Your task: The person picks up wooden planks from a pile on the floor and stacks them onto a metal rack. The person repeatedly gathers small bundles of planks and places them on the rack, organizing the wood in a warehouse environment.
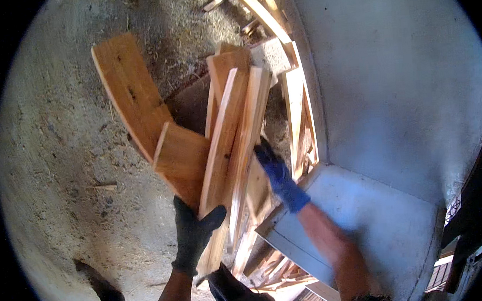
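Observation:
My left hand (194, 236), in a dark glove, grips the near ends of several wooden boards, its thumb bent over one edge. Among them are a wide board (130, 91) reaching to the far left, a shorter board (183, 151) overlapping it, and long narrow boards (232, 145) standing close together on the right. My right hand (277, 173), in a blue glove, lies along the right side of the narrow boards with its fingers stretched out. The undersides of the boards and some left fingers are hidden.
Dusty concrete floor (71, 177) strewn with wood chips spreads to the left. Long wood strips (296, 103) lean along a pale panel (391, 75) on the right. A pale, box-like surface (344, 210) stands under my right forearm. Offcuts (278, 267) lie near my feet.

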Tool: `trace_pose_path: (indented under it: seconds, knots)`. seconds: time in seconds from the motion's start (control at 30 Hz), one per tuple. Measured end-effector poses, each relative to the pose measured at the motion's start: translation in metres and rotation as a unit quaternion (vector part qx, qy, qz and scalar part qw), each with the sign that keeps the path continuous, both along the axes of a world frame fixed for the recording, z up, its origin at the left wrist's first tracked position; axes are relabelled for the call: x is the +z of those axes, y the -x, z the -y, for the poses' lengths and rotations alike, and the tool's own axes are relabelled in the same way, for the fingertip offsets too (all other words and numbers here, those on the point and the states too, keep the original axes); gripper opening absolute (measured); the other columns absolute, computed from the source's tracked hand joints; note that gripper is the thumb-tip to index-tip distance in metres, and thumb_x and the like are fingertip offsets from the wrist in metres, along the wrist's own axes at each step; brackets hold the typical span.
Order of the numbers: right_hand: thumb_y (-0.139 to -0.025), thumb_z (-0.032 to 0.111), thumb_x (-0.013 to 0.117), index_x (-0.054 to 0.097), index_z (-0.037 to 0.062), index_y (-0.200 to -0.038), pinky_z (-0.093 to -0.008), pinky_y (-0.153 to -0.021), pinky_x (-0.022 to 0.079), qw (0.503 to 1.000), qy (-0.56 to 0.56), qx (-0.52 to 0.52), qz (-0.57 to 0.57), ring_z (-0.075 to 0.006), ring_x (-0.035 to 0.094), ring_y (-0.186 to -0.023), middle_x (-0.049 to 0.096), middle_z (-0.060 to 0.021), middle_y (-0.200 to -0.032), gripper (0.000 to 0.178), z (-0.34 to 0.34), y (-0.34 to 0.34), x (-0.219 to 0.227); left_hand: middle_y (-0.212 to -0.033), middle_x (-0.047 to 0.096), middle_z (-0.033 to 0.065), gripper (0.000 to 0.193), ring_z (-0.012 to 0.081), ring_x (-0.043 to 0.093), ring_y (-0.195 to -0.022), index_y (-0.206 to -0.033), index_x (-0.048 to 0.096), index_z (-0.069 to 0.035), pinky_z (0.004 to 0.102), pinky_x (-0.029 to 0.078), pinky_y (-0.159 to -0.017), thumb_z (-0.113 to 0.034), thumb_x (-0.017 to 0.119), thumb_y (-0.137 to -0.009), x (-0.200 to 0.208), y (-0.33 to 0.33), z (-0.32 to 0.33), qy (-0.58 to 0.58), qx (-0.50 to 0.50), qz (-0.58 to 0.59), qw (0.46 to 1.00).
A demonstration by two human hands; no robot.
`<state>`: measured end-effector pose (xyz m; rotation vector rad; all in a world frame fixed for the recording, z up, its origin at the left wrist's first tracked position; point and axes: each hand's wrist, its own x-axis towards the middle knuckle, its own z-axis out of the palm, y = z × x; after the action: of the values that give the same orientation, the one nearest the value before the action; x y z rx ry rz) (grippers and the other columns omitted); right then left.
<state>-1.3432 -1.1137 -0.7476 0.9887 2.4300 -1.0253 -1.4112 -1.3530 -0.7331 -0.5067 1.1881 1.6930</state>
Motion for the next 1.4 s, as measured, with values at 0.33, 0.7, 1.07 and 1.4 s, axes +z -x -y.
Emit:
trace_pose_path:
  seconds: [0.33,0.7,1.07,1.4]
  knots:
    - [-0.084,0.019,0.064,0.043,0.0011,-0.129,-0.0306,-0.092,0.042,0.961,0.007,-0.250,-0.119,-0.0171,0.052,-0.108,0.055,-0.0137,-0.120,0.053,-0.061,-0.032,-0.006,-0.094,0.055,0.0036,0.050,0.0102,0.053,-0.072,-0.120,0.041,-0.006,0.0220,0.046,-0.055,-0.010,0.069,-0.078,-0.032,-0.003,0.065,0.096,0.009,-0.007,0.995]
    - [-0.077,0.023,0.056,0.056,-0.0026,-0.106,-0.0432,-0.069,0.051,0.856,-0.506,-0.001,0.105,-0.0366,0.063,-0.078,0.063,-0.0239,-0.084,0.038,-0.168,-0.078,-0.072,-0.117,0.051,0.0081,0.046,0.0147,0.046,-0.103,-0.129,0.037,0.000,0.0290,0.037,-0.091,-0.017,0.052,-0.089,-0.027,0.001,0.064,0.097,-0.003,-0.065,0.993]
    - [-0.080,0.016,0.062,0.052,-0.0010,-0.120,-0.0317,-0.077,0.051,0.985,-0.167,0.051,0.010,-0.0283,0.065,-0.089,0.063,-0.0219,-0.101,0.045,-0.056,-0.034,0.043,-0.116,0.052,0.0156,0.040,0.0213,0.047,-0.104,-0.124,0.041,0.004,0.0333,0.037,-0.091,-0.021,0.047,-0.093,-0.048,-0.026,0.081,0.180,-0.121,-0.273,0.937]
    - [-0.078,0.015,0.071,0.048,0.0000,-0.124,-0.0255,-0.079,0.047,0.900,0.341,-0.030,0.271,-0.0103,0.055,-0.096,0.061,-0.0065,-0.111,0.054,0.010,0.109,0.125,-0.138,0.033,0.0201,0.063,0.0292,0.034,-0.126,-0.138,0.022,0.003,0.0357,0.026,-0.103,-0.030,0.048,-0.090,-0.044,-0.010,0.077,0.099,-0.051,-0.189,0.976]
